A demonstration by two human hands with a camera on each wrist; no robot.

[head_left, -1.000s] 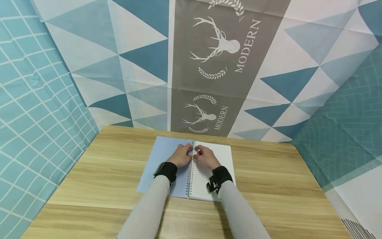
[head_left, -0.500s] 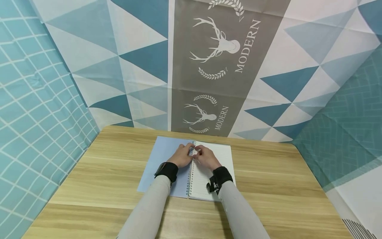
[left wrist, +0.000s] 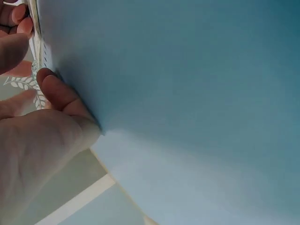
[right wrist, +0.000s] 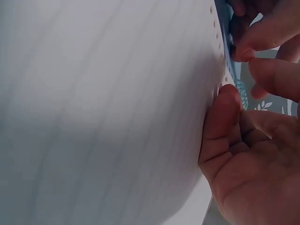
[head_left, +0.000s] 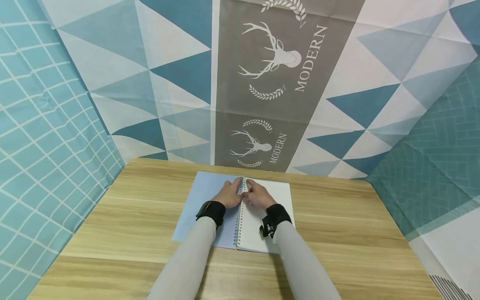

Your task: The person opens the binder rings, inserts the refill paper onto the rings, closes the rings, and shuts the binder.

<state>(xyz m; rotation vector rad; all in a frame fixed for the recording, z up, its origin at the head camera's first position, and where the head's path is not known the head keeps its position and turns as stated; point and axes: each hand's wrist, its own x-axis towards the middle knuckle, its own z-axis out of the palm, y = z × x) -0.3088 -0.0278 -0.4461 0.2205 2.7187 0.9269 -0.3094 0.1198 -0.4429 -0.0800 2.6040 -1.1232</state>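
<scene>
An open ring-bound notebook lies flat on the table, its pale blue cover (head_left: 191, 216) to the left and its white lined page (head_left: 283, 193) to the right. Down the middle runs the ring binding (head_left: 238, 231). My left hand (head_left: 228, 195) grips the upper part of this binding from the cover side, with thumb and fingertips spread along the rings. From the page side my right hand (head_left: 261, 196) holds the same stretch, fingers bent. In the right wrist view, the thumb tips meet near the punched holes (right wrist: 219, 40). The hands hide the rings under the fingertips.
The wooden table (head_left: 123, 221) extends on both sides of the notebook. A patterned cloth wall (head_left: 258, 100) rises just behind the far edge. Grid-patterned cloth (head_left: 48, 137) hangs at the left, and teal cloth (head_left: 438, 158) at the right.
Both hands have shifted slightly along the upper binding. The index fingers now reach a little farther up and look straighter. The notebook stays in place.
</scene>
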